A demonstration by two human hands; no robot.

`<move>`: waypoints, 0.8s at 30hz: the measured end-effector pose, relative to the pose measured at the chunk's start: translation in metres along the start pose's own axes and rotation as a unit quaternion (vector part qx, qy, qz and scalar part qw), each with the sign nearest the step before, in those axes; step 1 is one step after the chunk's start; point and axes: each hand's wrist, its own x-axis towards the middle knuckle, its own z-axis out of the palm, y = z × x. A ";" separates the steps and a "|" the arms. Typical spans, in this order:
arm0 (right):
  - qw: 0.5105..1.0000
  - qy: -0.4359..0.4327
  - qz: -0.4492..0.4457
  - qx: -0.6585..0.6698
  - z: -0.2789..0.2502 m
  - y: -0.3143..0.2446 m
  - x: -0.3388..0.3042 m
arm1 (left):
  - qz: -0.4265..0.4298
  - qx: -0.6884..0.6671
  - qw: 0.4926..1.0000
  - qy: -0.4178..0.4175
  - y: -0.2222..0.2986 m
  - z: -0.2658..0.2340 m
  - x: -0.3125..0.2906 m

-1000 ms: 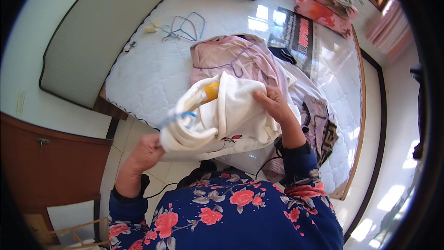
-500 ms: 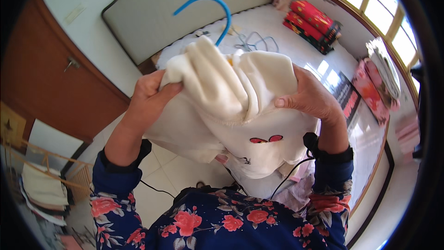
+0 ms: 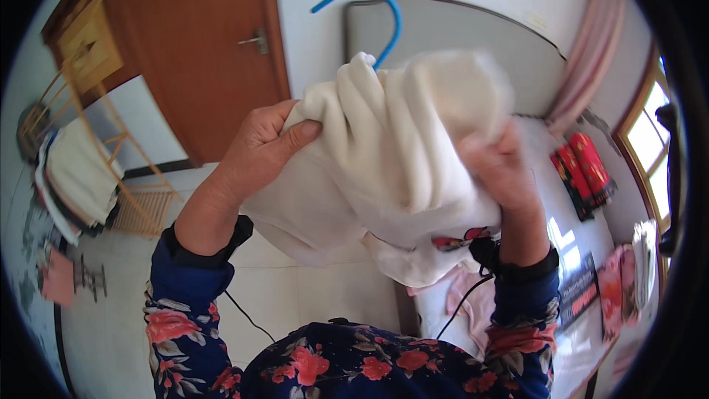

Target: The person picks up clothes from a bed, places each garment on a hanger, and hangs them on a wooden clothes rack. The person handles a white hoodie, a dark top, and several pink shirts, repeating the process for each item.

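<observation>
A cream-white hoodie (image 3: pixel 325 188) hangs in front of me, held up off the bed and floor. Out of its neck rises the curved hook of a blue clothes hanger (image 3: pixel 399 26); the rest of the hanger is hidden inside the cloth. My left hand (image 3: pixel 266 140) pinches the hood's left side, thumb on top. On the other side my right hand (image 3: pixel 498 166) is closed on the hood's edge, smeared by motion. Below it, a small dark and pink motif shows on the hoodie's front, partly folded over.
Behind the hoodie stands a bed with a grey headboard (image 3: pixel 450 29). Red folded bedding (image 3: pixel 583 170) and a pink bundle (image 3: pixel 611 292) lie on it. At the left are a brown door (image 3: pixel 199 44) and a wooden rack (image 3: pixel 114 140) with clothes (image 3: pixel 77 170).
My view has swung left, bringing the door and rack further in. The hoodie, hands and hanger came along. My right hand has shifted on the hood, and the front motif is now more covered.
</observation>
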 end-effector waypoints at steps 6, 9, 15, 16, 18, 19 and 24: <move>0.971 -0.203 0.125 -0.023 0.144 0.041 0.054 | -0.002 0.000 0.987 0.159 -0.034 -0.094 -0.087; 0.974 -0.188 0.108 -0.059 0.215 0.072 0.069 | -0.077 -0.004 0.977 0.196 -0.053 -0.138 -0.125; 0.975 -0.221 0.008 0.010 0.314 0.089 0.107 | -0.148 0.100 0.945 0.273 -0.051 -0.223 -0.231; 0.971 -0.238 -0.021 -0.015 0.326 0.086 0.117 | -0.182 0.163 0.922 0.301 -0.048 -0.234 -0.246; 0.962 -0.258 -0.088 -0.018 0.359 0.086 0.133 | -0.175 0.203 0.911 0.314 -0.047 -0.248 -0.272; 0.957 -0.267 -0.114 -0.014 0.376 0.086 0.141 | -0.170 0.210 0.910 0.315 -0.047 -0.256 -0.284; 0.937 -0.275 -0.214 0.016 0.448 0.086 0.182 | -0.266 0.174 0.864 0.391 -0.048 -0.291 -0.338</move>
